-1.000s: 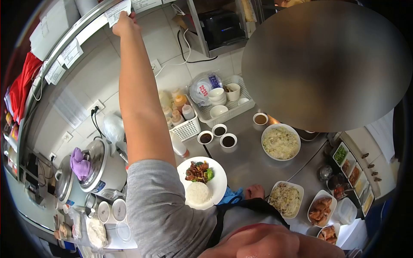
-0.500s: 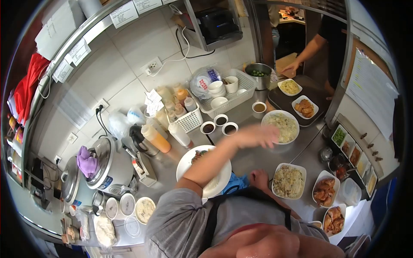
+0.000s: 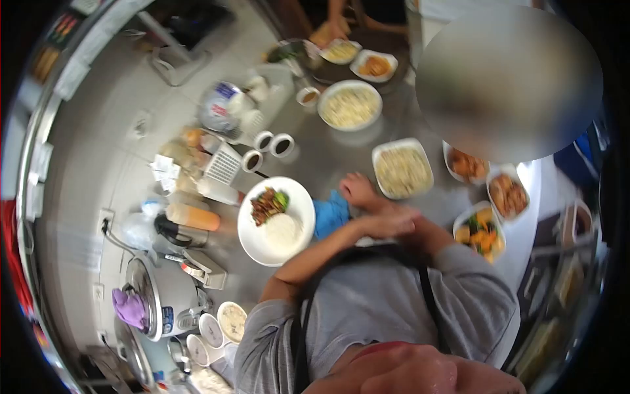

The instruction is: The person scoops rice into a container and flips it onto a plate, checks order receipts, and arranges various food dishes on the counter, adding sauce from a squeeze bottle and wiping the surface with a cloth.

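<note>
My left hand (image 3: 392,222) lies across my right forearm, its fingers stretched out and nothing in it. Below the rice bowl, my right hand (image 3: 359,190) rests at the counter with its fingers curled in, seemingly around nothing. Close beside it lies a crumpled blue cloth (image 3: 331,213). Left of the cloth is a white plate (image 3: 249,240) bearing a mound of white rice (image 3: 283,231) and browned meat with green vegetables (image 3: 270,205). A squarish white bowl of fried rice (image 3: 403,169) sits just beyond my right hand. Farther back is a round bowl of rice (image 3: 351,107).
Sauce cups (image 3: 282,145) and squeeze bottles (image 3: 191,217) stand behind the plate. Bowls of chicken (image 3: 508,196) and vegetables (image 3: 480,233) are at right. Rice cookers (image 3: 161,295) stand left. Another person's hand (image 3: 337,28) is at the far opening. A blurred oval hides the upper right.
My left hand has drawn back from over the round rice bowl to my right forearm, uncovering the plate. The view has turned; a vegetable bowl now shows at right.
</note>
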The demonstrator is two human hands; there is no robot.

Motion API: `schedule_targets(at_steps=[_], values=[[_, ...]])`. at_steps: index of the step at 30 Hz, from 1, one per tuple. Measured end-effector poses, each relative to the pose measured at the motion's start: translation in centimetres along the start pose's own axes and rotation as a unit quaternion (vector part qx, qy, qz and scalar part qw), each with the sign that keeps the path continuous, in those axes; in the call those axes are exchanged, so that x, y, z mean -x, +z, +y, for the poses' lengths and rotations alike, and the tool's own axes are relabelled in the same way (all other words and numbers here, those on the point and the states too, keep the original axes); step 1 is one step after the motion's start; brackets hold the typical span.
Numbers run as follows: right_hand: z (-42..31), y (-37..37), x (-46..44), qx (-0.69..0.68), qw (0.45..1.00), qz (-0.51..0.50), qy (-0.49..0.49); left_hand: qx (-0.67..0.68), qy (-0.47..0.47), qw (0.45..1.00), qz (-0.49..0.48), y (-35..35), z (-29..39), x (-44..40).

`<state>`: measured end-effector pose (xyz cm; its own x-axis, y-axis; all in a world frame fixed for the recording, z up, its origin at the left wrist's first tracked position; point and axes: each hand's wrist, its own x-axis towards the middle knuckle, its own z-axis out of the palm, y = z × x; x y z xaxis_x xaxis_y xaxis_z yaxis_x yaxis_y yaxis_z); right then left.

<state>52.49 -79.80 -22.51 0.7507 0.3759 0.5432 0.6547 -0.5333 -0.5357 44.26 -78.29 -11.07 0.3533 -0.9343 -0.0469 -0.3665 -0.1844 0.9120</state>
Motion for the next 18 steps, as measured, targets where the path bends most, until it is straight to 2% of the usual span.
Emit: schedule_targets(at_steps=[1,3,5,6,8,9,10,11,13,14,16,18], values=[[-0.4,-0.5,0.2,-0.033,0.999,0.001,0.032,-0.106,-0.063,0.992,-0.002,0.0,0.2,-0.2],[-2.3,-1.4,2.2,-0.072,0.995,0.014,0.061,-0.137,-0.048,0.988,0.055,1.4,-0.9,0.5],[-3.6,-2.3,3.4,-0.078,0.995,0.039,0.046,-0.102,-0.038,0.994,0.020,2.0,-1.9,0.9],[-3.6,-2.1,4.5,-0.048,0.995,-0.042,0.078,-0.077,-0.049,0.995,0.025,1.9,-2.4,1.2],[-4.5,-3.2,7.1,-0.022,0.997,-0.057,0.054,-0.028,-0.075,0.996,0.035,1.3,-3.1,2.0],[-5.1,-4.1,8.6,-0.010,0.997,-0.065,0.044,0.098,-0.143,0.980,0.100,0.8,-2.7,2.3],[-5.8,-5.1,9.8,0.001,0.997,-0.074,0.033,0.221,-0.211,0.939,0.162,0.2,-1.8,2.6],[-6.3,-6.2,10.6,0.012,0.996,-0.083,0.022,0.337,-0.275,0.873,0.219,-0.4,-1.5,2.8],[-7.3,-10.1,10.4,-0.153,0.939,-0.251,0.178,0.280,-0.282,0.871,0.288,-0.6,-3.9,3.0],[-7.2,-11.1,11.0,-0.198,0.927,-0.225,0.225,0.250,-0.284,0.868,0.322,-0.4,-5.4,2.9],[-6.5,-13.0,12.4,-0.283,0.890,-0.173,0.312,0.307,-0.306,0.833,0.343,-0.1,-6.3,2.4],[-5.7,-15.6,12.9,-0.255,0.885,-0.145,0.361,0.385,-0.304,0.801,0.343,-0.3,-7.2,1.6]])
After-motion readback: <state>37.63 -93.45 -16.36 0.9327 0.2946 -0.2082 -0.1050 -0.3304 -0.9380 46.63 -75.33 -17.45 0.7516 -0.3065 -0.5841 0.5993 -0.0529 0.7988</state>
